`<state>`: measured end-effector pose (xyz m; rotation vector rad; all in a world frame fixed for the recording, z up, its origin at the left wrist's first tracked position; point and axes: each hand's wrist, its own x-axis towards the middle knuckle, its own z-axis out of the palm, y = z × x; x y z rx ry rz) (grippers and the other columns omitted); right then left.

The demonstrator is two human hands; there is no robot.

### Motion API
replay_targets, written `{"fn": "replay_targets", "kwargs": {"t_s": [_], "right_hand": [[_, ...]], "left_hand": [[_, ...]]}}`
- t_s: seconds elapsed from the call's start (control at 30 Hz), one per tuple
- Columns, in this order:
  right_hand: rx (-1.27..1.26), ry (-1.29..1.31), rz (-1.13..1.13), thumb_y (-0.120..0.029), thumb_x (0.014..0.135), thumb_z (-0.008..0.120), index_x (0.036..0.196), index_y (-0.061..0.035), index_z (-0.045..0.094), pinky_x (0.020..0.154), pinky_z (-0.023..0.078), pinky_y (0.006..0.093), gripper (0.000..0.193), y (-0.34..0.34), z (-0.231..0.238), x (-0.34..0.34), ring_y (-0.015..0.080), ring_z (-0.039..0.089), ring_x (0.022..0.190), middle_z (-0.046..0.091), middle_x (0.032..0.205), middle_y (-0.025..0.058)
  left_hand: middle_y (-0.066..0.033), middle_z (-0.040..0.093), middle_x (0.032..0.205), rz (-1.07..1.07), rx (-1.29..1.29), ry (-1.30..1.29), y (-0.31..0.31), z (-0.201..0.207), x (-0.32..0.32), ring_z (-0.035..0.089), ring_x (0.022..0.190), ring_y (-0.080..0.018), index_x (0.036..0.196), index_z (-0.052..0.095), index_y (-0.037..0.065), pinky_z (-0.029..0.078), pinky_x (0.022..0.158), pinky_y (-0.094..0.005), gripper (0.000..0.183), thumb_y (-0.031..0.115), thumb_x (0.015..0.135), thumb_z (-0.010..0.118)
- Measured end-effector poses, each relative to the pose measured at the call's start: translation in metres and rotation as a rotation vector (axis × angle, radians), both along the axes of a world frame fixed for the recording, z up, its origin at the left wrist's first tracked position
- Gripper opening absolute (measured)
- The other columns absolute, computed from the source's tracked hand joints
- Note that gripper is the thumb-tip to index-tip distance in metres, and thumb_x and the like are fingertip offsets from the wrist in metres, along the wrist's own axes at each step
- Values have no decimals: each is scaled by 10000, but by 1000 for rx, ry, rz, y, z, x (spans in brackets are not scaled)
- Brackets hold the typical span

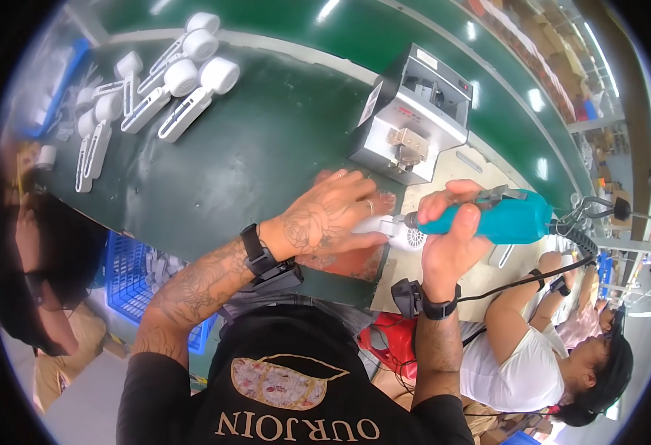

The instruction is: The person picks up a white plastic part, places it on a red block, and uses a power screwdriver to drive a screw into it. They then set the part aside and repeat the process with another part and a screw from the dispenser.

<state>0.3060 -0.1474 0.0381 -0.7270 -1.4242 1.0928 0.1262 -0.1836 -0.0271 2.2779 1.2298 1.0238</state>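
One white handheld fan (408, 238), near right over workbench (266, 141), grasped in left hand (333, 213); right hand (455, 233) grips teal electric screwdriver (520, 217), nose at fan. Several similar fans (181, 78) lie far left.

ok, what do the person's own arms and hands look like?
Short black sleeves, black wrist straps with boxy black modules. Left forearm and left hand: line tattoos, plus a ring. Right forearm: fainter tattoos.
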Motion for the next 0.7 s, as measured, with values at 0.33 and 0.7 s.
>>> {"fn": "replay_targets", "kwargs": {"t_s": [0.33,0.7], "right_hand": [[-16,20,15,-418,994,627,1035,7,516,595,465,337,441,0,-18,-2,191,540,619,537,708,82],[-52,41,65,-382,998,636,968,-17,495,596,472,342,393,3,-22,-3,197,548,623,530,699,81]], "left_hand": [[-108,565,1012,8,-5,26,0,-2,2,551,999,-286,1186,658,45,465,882,-424,468,370,855,721],[-136,567,1072,29,9,-12,0,-7,7,564,1010,-339,1078,640,38,483,904,-437,447,388,832,769]]}}
